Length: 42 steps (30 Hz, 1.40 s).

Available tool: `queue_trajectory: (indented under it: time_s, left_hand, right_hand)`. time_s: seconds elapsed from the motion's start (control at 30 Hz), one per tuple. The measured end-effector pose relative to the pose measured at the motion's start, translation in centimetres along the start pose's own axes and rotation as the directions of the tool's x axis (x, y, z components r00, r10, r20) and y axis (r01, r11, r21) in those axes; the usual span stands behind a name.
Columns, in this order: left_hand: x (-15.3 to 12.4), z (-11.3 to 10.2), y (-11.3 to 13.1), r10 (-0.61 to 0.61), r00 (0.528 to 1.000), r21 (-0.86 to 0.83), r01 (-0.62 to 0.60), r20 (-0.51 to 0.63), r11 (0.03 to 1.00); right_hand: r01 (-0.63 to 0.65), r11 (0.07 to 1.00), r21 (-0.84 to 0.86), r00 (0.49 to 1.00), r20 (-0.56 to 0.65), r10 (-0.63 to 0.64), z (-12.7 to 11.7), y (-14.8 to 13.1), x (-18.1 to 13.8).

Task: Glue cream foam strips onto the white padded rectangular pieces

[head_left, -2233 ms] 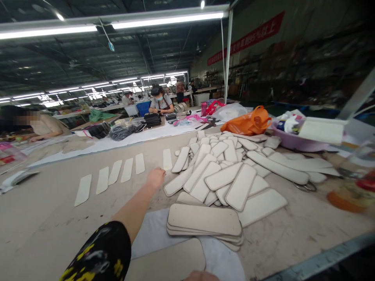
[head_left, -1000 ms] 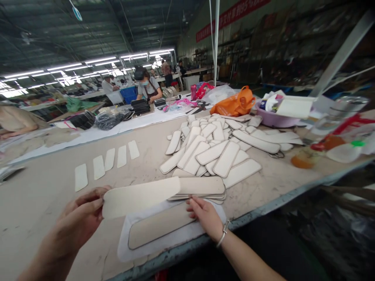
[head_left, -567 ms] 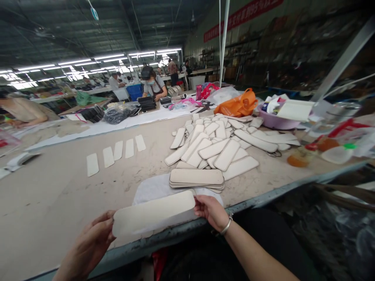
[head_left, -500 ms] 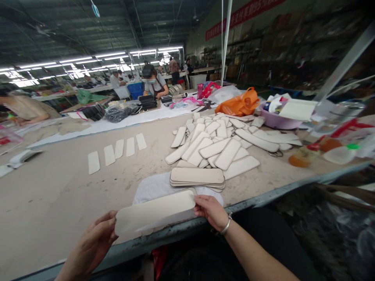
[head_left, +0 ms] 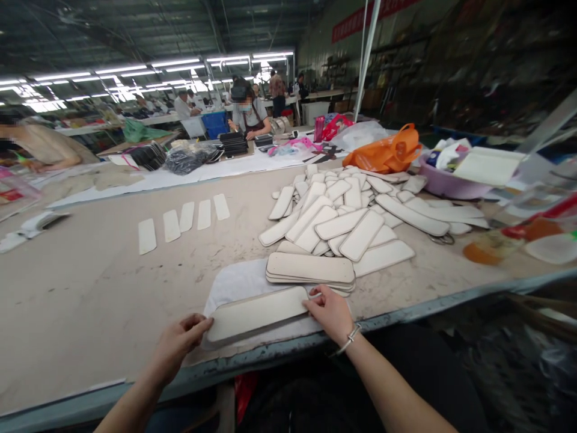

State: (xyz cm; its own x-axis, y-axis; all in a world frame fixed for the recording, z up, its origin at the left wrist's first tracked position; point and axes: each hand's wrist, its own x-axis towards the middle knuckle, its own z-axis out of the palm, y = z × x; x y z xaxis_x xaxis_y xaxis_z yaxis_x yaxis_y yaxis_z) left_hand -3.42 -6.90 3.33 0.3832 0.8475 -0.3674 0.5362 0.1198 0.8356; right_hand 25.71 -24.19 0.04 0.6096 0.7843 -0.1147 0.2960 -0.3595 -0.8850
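Note:
A long cream strip with rounded corners (head_left: pixel 259 314) lies low over a white cloth (head_left: pixel 234 276) near the table's front edge. At its left end, my left hand (head_left: pixel 183 340) pinches it between thumb and fingers. My right hand (head_left: pixel 331 313), with a bracelet at the wrist, grips the right end. Just behind the strip is a small stack of similar pieces (head_left: pixel 310 269) with dark edges. Beyond that, a loose heap of cream pieces (head_left: pixel 347 210) covers the table's middle right.
Several short cream pieces (head_left: pixel 171 225) lie in a row to the left. An orange bag (head_left: pixel 383 153) and a purple basin (head_left: pixel 455 179) stand behind the heap. A co-worker (head_left: pixel 247 114) sits across the table by a stack of black pieces (head_left: pixel 233 144).
Both hands have brought the strip down and slightly right onto the cloth area. The strip was raised and tilted before; it lies flatter now. The camera view has shifted slightly.

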Motion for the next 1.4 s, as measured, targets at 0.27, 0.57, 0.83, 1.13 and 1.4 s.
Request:
queue_trajectory:
  time_s: [0.27, 0.57, 0.83, 1.13, 1.4]
  left_hand:
    - [3.4, 0.5, -0.2, 0.036, 0.999, 0.365, -0.023, -0.03, 0.931]
    - [3.2, 0.6, 0.2, 0.115, 0.993, 0.493, -0.081, -0.04, 0.866]
    - [2.8, 1.0, 0.4, 0.176, 0.982, 0.573, -0.106, -0.068, 0.813]
    - [2.1, 0.9, 0.2, 0.239, 0.969, 0.572, -0.159, -0.068, 0.805]
    - [1.1, 0.2, -2.5, 0.322, 0.932, 0.408, -0.231, -0.168, 0.883]
  right_hand:
    - [-0.024, 0.971, -0.237, 0.999, -0.03, 0.017, 0.4, -0.2, 1.2]
    - [-0.049, 0.928, -0.37, 0.996, 0.056, 0.075, 0.4, -0.1, 1.7]
    - [-0.046, 0.89, -0.454, 0.993, 0.075, 0.089, 0.3, -0.3, 1.7]
    - [-0.064, 0.88, -0.471, 0.988, 0.094, 0.123, 0.1, -0.9, 1.7]
    - [-0.049, 0.88, -0.473, 0.989, 0.099, 0.109, 0.2, -0.8, 1.8]
